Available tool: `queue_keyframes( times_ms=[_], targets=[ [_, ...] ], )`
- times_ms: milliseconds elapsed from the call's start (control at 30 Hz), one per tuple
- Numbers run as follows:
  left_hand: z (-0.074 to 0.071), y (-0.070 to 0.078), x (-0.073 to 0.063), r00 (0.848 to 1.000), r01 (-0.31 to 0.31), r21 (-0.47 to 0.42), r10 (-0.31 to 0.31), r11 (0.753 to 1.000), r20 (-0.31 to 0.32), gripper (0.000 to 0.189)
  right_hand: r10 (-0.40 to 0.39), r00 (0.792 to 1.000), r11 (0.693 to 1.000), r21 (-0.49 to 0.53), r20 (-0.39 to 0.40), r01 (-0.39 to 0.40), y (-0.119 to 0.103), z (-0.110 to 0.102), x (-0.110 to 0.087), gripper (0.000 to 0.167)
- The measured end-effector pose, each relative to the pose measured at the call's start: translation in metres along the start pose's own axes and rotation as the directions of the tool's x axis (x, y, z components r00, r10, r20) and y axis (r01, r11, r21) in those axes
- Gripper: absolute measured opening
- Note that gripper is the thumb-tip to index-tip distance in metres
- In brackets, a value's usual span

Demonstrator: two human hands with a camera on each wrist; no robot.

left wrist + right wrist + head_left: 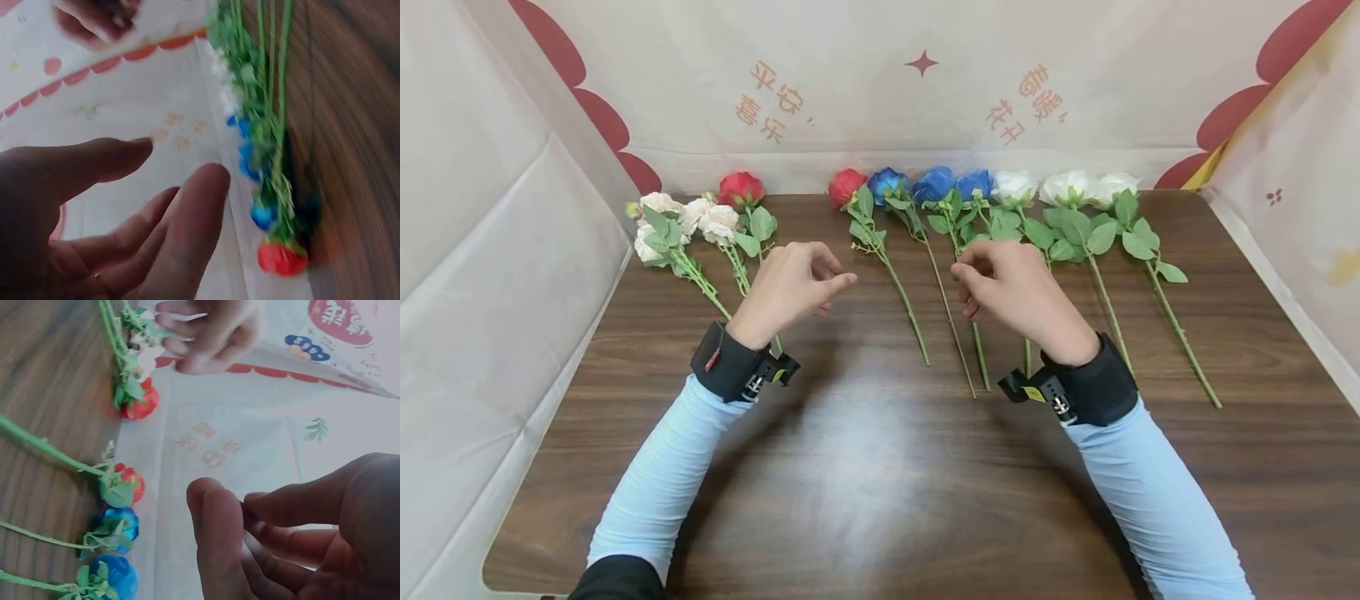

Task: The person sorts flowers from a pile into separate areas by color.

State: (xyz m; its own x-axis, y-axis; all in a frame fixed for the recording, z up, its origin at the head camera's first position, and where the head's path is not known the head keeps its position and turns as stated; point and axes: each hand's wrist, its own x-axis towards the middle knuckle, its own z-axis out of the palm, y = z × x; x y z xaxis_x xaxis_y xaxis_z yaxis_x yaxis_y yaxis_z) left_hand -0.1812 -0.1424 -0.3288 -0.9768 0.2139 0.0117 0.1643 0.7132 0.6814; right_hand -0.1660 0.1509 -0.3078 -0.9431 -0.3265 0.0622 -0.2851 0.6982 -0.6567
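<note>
My left hand (790, 285) hovers over the table's left half, its fingers loosely bent and nothing between them. Behind it lie cream spray roses (718, 223) and a red rose (741, 188), their stems partly hidden by the hand. Thumb and fingertips stand apart in the left wrist view. Over the row's middle hangs my right hand (1018, 287), relaxed and holding nothing, with thumb and forefinger close together in the right wrist view. It overlaps some stems below the blue roses (934, 185) and white roses (1066, 188). A second red rose (847, 187) lies between the hands.
The flowers lie along the back of the brown wooden table (865, 492), heads toward a printed cloth wall (880, 100), stems toward me. More cloth (497, 250) stands at the left side. Both wrists wear black straps (1093, 383) with small cameras.
</note>
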Motion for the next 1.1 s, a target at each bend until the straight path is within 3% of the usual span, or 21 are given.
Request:
queue_keyframes(
  times_ms=[133, 267, 400, 500, 800, 933, 1100],
  targets=[
    [-0.013, -0.036, 0.014, 0.995, 0.086, 0.156, -0.077, 0.984, -0.062, 0.031, -0.010, 1.000, 1.000, 0.001, -0.008, 0.010, -0.005, -0.001, -0.003, 0.022],
    [-0.022, -0.073, 0.023, 0.978, 0.198, 0.320, -0.163, 0.927, -0.132, 0.038, -0.010, 1.000, 1.000, -0.008, -0.007, 0.009, -0.006, 0.001, -0.006, 0.030],
    [-0.020, -0.091, 0.029, 0.971, 0.235, 0.366, -0.207, 0.900, -0.115, 0.043, -0.007, 1.000, 1.000, -0.009, -0.010, 0.007, -0.005, 0.003, -0.007, 0.034],
    [-0.015, -0.096, 0.033, 0.970, 0.244, 0.369, -0.222, 0.897, -0.101, 0.036, -0.012, 1.000, 1.000, -0.006, -0.005, 0.012, -0.002, 0.005, -0.007, 0.033],
    [-0.015, -0.096, 0.033, 0.954, 0.294, 0.298, -0.262, 0.908, -0.144, 0.023, -0.031, 1.000, 0.999, -0.031, -0.005, 0.031, 0.001, 0.008, -0.003, 0.029],
    [-0.019, -0.090, 0.030, 0.956, 0.288, 0.279, -0.258, 0.916, -0.141, 0.022, -0.028, 1.000, 0.999, -0.041, -0.007, 0.028, 0.001, 0.009, -0.001, 0.029],
    [-0.031, -0.070, 0.018, 0.968, 0.235, 0.277, -0.198, 0.932, -0.156, 0.029, -0.034, 0.999, 0.999, -0.042, -0.001, 0.034, 0.002, 0.009, -0.001, 0.028]
  ],
)
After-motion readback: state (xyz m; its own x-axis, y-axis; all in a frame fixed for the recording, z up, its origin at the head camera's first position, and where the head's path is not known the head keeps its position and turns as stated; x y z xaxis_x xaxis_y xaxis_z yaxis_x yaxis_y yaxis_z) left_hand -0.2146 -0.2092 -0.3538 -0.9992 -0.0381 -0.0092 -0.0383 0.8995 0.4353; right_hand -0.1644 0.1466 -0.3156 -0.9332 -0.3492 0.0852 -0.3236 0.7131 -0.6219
